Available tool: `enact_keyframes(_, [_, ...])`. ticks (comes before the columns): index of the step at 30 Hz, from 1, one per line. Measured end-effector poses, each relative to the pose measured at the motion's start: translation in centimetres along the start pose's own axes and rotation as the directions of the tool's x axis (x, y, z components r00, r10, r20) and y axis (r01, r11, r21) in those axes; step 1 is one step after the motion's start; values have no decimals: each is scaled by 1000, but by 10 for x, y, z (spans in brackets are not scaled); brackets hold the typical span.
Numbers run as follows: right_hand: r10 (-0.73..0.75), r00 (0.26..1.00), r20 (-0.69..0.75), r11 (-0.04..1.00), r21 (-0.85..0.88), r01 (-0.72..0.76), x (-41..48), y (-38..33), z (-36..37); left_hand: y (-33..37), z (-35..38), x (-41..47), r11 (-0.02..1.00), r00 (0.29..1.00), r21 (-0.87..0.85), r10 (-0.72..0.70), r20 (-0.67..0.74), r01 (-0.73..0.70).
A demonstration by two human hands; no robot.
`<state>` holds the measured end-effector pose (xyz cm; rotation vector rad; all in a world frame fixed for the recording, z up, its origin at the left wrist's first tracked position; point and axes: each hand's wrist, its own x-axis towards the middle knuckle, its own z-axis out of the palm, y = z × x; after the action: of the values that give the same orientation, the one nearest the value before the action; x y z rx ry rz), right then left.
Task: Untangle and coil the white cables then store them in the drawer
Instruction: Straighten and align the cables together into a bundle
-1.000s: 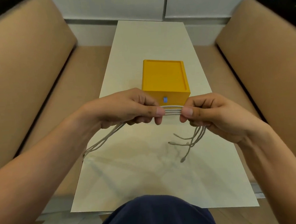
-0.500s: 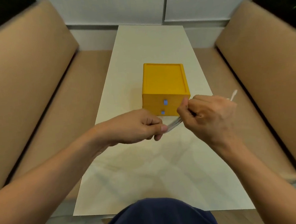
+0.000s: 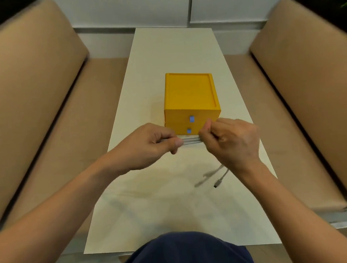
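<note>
A bundle of white cables (image 3: pixel 190 140) runs taut between my two hands, just in front of the yellow drawer box (image 3: pixel 190 97). My left hand (image 3: pixel 149 147) pinches the bundle at its left end. My right hand (image 3: pixel 230 139) is closed around the right part, knuckles up. A loose cable end with a dark plug (image 3: pixel 219 180) hangs below my right wrist, above the table. The box has two shut drawers, each with a small blue handle (image 3: pixel 191 119).
The box stands on a long pale table (image 3: pixel 163 204) that runs away from me. Tan padded benches (image 3: pixel 33 100) flank it on both sides. A white wall closes the far end. My dark-clad knee (image 3: pixel 183 254) shows at the bottom.
My right hand has turned over and come back down to the left hand's level. The several loose ends that hung below it are gathered in; one plug end now dangles under the wrist.
</note>
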<state>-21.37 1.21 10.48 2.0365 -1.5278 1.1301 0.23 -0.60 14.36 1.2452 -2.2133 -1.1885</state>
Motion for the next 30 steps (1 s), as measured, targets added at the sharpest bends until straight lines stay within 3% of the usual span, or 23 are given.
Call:
enact_keyframes(4, [144,982,126,986,67,-153,-14,6,19,3,0,-6,990,999,-136,36,26,-32])
enact_keyframes(6, [233,930,286,915,260,-309,-7,-1,8,3,-3,-5,991,999,-131,42,19,-39])
enact_keyframes(9, [204,708,676,629,464,-624,12,10,-23,4,-13,-4,993,1000,-118,28,-6,-29])
enact_keyframes(11, [82,583,808,576,439,-690,20,26,-34,5,-16,-3,995,1000,-94,23,2,-23])
enact_keyframes(14, [18,486,874,582,386,-716,20,39,-37,6,-15,-1,998,998,-48,44,49,-42])
enact_keyframes(19, [-38,426,904,465,393,-793,28,37,-44,5,-20,-1,997,993,-36,78,85,-75])
enact_keyframes(22, [-60,384,922,492,362,-792,33,33,-47,5,-26,0,996,993,-17,85,81,-83])
enact_keyframes(27, [-24,410,912,595,343,-727,39,31,-50,1,-28,9,996,999,77,39,10,-40])
enact_keyframes(30, [-20,519,855,616,419,-667,38,25,-52,-1,-17,17,995,998,92,-39,-50,43])
